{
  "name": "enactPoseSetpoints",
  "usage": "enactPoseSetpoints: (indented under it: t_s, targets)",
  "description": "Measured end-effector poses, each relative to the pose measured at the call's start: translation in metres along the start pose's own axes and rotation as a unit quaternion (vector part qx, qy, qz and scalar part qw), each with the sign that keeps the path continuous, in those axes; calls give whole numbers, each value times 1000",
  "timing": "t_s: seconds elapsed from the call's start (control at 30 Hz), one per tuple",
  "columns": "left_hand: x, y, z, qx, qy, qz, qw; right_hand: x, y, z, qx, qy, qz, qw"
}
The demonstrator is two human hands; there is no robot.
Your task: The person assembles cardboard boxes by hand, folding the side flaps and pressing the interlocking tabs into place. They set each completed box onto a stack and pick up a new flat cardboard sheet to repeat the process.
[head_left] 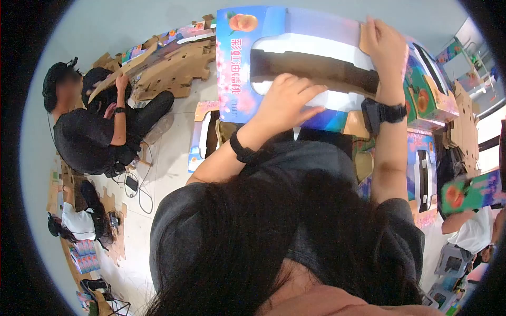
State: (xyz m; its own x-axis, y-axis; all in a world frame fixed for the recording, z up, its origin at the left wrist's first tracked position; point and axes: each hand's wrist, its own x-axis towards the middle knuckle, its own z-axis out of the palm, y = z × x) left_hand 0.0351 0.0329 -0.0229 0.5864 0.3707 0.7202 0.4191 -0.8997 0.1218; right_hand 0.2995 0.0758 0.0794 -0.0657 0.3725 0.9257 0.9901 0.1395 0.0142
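Observation:
A blue and pink printed carton [235,95] with a peach picture and a long cut-out window lies in front of me at the top. My left hand [289,101] rests on the white near edge of the window, its fingers spread apart. At the carton's far right corner is my right hand [380,45], its fingers bent together over a brown cardboard flap; the fingertips are pressed on the edge there. Both wrists wear dark bands.
Green peach boxes [429,97] are stacked at the right. Another printed carton [422,171] stands below them. A person in black [84,134] sits at the left holding large brown cardboard [176,71]. Another person [472,231] at the right holds a green box.

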Motion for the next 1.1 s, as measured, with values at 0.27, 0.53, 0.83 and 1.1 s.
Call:
enactPoseSetpoints:
  t_s: [0.27, 0.53, 0.83, 1.1]
  targets:
    - [20, -22, 3, -53, -40, -48, 997, -7, -25, -21, 120, -22, -68, 990]
    - [14, -13, 7, -38, -7, -23, 999, -119, -74, -27, 94, -143, -26, 985]
    - [1, -1, 5, 1, 9, -18, 1000, -123, -80, -33, 122, -144, -31, 981]
    - [-14, 14, 4, 2, 7, -28, 1000, -133, -89, -49, 93, -164, -41, 981]
